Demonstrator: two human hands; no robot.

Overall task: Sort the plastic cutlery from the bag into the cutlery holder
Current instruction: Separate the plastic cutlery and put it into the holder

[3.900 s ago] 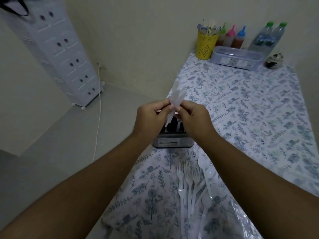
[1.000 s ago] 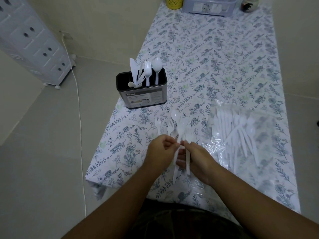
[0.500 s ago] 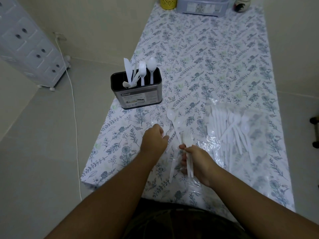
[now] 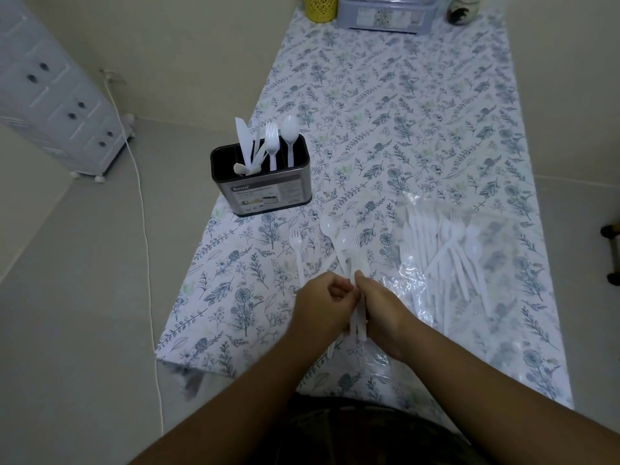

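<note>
A dark metal cutlery holder [image 4: 265, 193] stands at the table's left edge with white plastic knives, a fork and a spoon upright in it. My right hand [image 4: 382, 310] grips a small bunch of white forks [image 4: 356, 260], tines pointing away from me. My left hand [image 4: 322, 307] meets it, fingers curled on the same handles. Loose white spoons [image 4: 330, 229] and a single fork [image 4: 297, 241] lie on the cloth just beyond my hands. A clear plastic bag [image 4: 446, 250] holding several more white pieces lies to the right.
The table carries a floral cloth [image 4: 402, 112]. At its far end stand a yellow cup [image 4: 320, 6], a grey plastic box [image 4: 385, 15] and a small jar [image 4: 461, 10]. A white drawer unit [image 4: 50, 105] and a cable [image 4: 144, 229] are on the floor to the left.
Earlier both hands held knives over the holder. Half a second ago my left hand reached to the loose forks on the cloth; now it has come back against my right hand's bunch.
</note>
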